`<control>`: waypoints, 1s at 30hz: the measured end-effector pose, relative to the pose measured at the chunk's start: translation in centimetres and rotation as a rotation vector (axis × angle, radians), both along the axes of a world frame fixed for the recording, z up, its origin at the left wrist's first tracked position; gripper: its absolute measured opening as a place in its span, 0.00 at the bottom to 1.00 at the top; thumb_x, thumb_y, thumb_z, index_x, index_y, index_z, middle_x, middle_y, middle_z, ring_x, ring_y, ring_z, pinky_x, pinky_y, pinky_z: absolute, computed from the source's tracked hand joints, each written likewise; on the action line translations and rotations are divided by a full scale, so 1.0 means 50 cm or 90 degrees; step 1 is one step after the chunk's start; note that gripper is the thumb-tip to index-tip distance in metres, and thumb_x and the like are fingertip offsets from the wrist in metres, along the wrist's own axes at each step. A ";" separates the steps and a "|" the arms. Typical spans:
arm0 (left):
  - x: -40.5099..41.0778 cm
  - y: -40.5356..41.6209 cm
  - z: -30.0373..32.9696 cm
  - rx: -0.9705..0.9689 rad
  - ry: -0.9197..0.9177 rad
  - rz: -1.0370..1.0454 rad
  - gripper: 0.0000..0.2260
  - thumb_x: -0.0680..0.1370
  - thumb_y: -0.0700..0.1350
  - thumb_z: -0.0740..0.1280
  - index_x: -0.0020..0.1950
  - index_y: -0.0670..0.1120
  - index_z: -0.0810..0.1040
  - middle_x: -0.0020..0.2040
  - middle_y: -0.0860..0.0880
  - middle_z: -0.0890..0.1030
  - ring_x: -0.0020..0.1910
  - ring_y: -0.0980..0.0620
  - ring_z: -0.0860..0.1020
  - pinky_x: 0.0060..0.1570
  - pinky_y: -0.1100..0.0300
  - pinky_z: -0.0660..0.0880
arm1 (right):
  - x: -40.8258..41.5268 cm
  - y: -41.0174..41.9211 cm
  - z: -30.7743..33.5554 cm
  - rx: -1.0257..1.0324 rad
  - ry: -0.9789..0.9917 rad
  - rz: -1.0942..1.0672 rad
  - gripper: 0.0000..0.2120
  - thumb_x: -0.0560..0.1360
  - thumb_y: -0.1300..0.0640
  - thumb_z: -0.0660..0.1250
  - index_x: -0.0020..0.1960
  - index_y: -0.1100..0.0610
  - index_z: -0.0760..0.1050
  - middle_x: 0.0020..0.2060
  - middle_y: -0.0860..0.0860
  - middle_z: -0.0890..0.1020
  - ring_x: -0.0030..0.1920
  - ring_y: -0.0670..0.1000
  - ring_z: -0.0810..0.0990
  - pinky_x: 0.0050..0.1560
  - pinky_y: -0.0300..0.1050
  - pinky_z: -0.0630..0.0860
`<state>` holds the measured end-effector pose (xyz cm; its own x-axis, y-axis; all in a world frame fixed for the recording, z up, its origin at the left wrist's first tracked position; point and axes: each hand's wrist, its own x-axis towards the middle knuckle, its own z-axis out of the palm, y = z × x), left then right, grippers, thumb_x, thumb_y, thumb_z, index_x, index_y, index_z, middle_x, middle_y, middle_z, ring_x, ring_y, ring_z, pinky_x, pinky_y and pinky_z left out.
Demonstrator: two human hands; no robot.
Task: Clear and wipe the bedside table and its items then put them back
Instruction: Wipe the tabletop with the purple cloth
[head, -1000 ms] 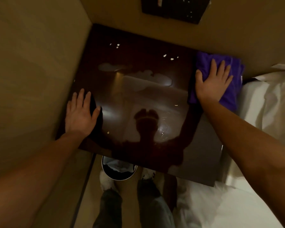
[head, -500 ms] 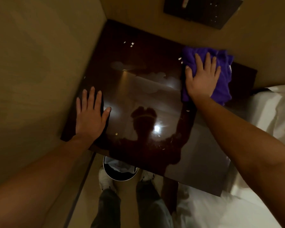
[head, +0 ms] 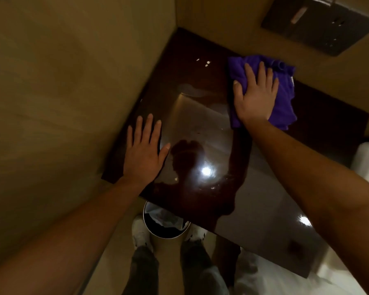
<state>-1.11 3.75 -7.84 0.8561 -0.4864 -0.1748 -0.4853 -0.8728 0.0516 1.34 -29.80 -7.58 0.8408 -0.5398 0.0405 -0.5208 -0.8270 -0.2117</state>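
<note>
Purple cloth (head: 283, 99) being pressed flat-fingered across cleared desk (head: 200, 124) by right hand (head: 254, 96), left hand (head: 144, 154) bracing open; items not yet returned.

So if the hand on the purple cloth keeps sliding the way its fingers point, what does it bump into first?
Probably the wall behind the table. The right hand presses the purple cloth flat, fingers pointing toward the table's back edge. Nothing else shows in that line, though depth is unclear.
</note>
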 end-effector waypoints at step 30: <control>-0.084 0.141 0.058 -0.226 0.101 0.091 0.22 0.83 0.41 0.59 0.77 0.37 0.66 0.80 0.40 0.61 0.81 0.39 0.55 0.79 0.43 0.55 | -0.054 0.292 0.019 -0.041 0.066 0.519 0.31 0.80 0.36 0.55 0.81 0.42 0.61 0.82 0.55 0.59 0.82 0.64 0.53 0.79 0.67 0.50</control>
<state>-5.29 10.81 -4.95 0.8950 -0.4191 -0.1529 -0.3229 -0.8450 0.4263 -1.35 -15.21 -6.64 0.9689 0.2426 -0.0483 0.2343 -0.9627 -0.1349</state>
